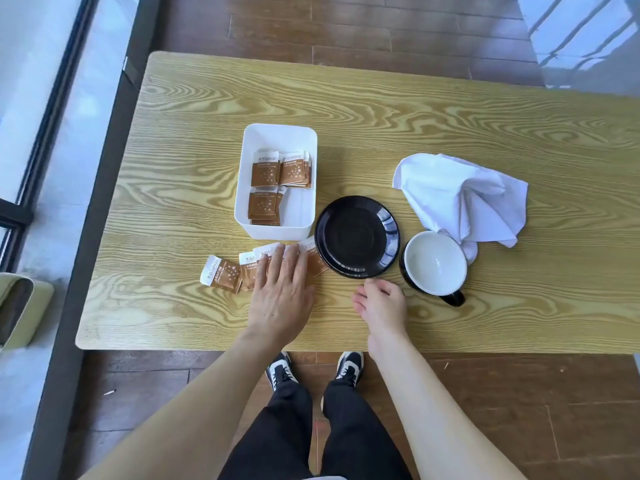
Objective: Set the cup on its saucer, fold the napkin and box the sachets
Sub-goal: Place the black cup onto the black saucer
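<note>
From the head view I record a wood-grain surface (pixel 450 109) over a dark plank floor (pixel 346 26).

My left hand (pixel 282 289) lies flat, palm down, fingers straight and slightly spread, pressing on a row of loose sachets (pixel 249 268) near the front edge. One more sachet (pixel 221 273) lies just left of that row, apart from the hand. At the right end of the row a sachet is partly tucked under the saucer's rim.

My right hand (pixel 381 304) hovers low over the surface, just near of the saucer, fingers loosely curled and holding nothing. I cannot tell whether its fingertips touch the saucer rim.

The white box (pixel 301 230) stands open, just far of the loose row and just left of the saucer. It already contains boxed sachets (pixel 265 169) in overlapping stacks: two groups toward the far end, one toward the near left.

The black saucer (pixel 356 237) sits bare at centre. The cup (pixel 434 263), black outside and white inside, stands upright on the surface just right of the saucer, not on it; its handle (pixel 453 298) points toward the near edge.

The white napkin (pixel 460 195) lies crumpled and unfolded, far right of the saucer, one corner hanging down against the cup's far rim.
</note>
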